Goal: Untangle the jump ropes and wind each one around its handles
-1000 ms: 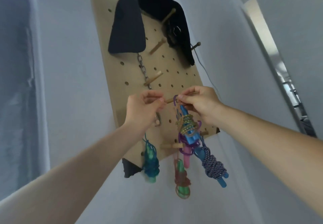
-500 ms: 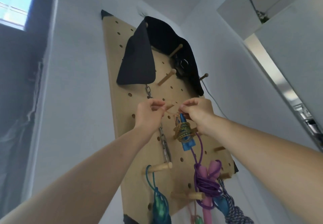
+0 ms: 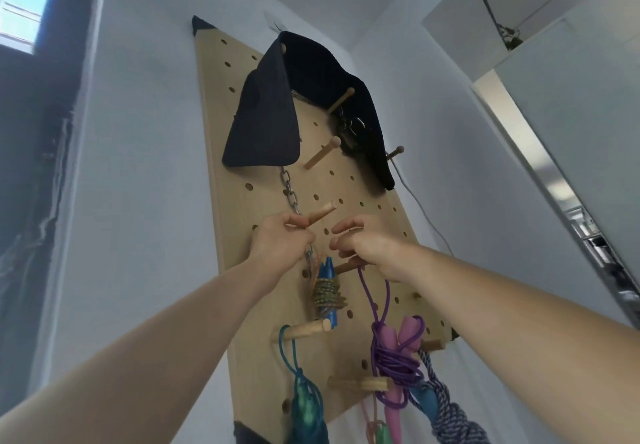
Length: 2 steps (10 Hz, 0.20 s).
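Observation:
On a wooden pegboard hang several wound jump ropes. A blue-handled bundle wrapped in yellow-green rope dangles by thin strands from my left hand, which pinches them just under a bare wooden peg. My right hand hovers beside it, fingers loosely curled, holding nothing. Below that hand a purple rope with pink handles hangs from a dark peg. A teal rope hangs from a lower peg. A blue-white braided rope and a pink-green one hang at the bottom.
A dark cap and a dark bag hang on the board's upper pegs. A metal chain runs down from the cap to my left hand. White walls stand on both sides, with a window at the upper left.
The view has tilted up. My right hand has let go of the loop and moved away from my left hand. The blue-handled bundle now hangs lower, below my left hand.

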Tool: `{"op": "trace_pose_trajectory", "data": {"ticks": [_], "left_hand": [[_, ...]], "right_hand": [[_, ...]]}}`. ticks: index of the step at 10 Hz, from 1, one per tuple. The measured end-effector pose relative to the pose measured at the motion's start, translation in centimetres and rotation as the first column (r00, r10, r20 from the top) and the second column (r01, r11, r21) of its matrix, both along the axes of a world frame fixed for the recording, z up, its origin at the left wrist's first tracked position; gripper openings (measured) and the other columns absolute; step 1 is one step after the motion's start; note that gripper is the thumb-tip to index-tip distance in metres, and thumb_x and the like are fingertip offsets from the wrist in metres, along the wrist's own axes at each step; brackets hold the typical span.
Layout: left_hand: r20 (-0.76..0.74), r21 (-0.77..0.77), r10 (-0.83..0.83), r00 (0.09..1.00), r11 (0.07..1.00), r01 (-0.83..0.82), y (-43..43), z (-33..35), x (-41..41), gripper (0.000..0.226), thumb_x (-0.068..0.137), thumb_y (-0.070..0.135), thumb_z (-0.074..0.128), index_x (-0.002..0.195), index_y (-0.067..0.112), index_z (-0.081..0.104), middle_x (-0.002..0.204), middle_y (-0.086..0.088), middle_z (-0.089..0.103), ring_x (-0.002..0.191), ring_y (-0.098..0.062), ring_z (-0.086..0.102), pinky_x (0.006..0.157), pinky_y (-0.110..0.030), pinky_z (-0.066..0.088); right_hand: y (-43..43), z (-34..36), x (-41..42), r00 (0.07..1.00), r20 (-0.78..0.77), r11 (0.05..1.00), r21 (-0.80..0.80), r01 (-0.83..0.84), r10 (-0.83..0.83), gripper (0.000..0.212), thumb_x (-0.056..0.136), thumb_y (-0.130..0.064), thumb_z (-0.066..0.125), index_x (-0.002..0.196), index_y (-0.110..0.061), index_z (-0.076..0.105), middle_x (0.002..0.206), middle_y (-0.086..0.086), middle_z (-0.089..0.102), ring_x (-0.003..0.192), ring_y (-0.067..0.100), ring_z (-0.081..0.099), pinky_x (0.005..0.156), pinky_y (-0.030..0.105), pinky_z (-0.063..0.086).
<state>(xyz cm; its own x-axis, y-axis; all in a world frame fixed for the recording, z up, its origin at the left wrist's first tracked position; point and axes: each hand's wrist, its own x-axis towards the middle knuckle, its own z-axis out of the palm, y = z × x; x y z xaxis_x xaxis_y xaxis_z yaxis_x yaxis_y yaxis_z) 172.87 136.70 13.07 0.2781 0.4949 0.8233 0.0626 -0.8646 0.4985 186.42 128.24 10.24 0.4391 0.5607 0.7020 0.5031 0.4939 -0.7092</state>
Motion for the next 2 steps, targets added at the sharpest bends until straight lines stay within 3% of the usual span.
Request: {"op": "trace_pose_trajectory", "data": {"ticks": [1, 2], "left_hand": [[-0.019, 0.077, 0.044, 0.999, 0.996, -0.043, -0.7, -0.3, -0.9, 0.023, 0.086, 0.019, 0.072, 0.106, 0.026, 0.067, 0.101, 0.005, 0.069, 0.090, -0.014, 0.067, 0.082, -0.038, 0.060], [-0.100, 0.114, -0.005, 0.995, 0.993, 0.017, -2.6, -0.6, -1.9, 0.023, 0.086, 0.020, 0.072, 0.107, 0.026, 0.067, 0.103, 0.004, 0.069, 0.091, -0.016, 0.068, 0.083, -0.039, 0.060]], "right_hand": [[-1.1, -0.6, 0.6, 1.000, 0.028, 1.000, 0.019, 0.002, -0.002, 0.022, 0.085, -0.009, 0.073, 0.105, -0.018, 0.068, 0.101, 0.005, 0.070, 0.081, 0.013, 0.068, 0.056, 0.020, 0.056], [-3.1, -1.2, 1.4, 0.992, 0.096, 0.996, 0.019, 0.083, -0.084, 0.019, 0.085, -0.017, 0.075, 0.102, -0.020, 0.068, 0.099, 0.006, 0.073, 0.082, 0.018, 0.073, 0.063, 0.024, 0.059]]}}
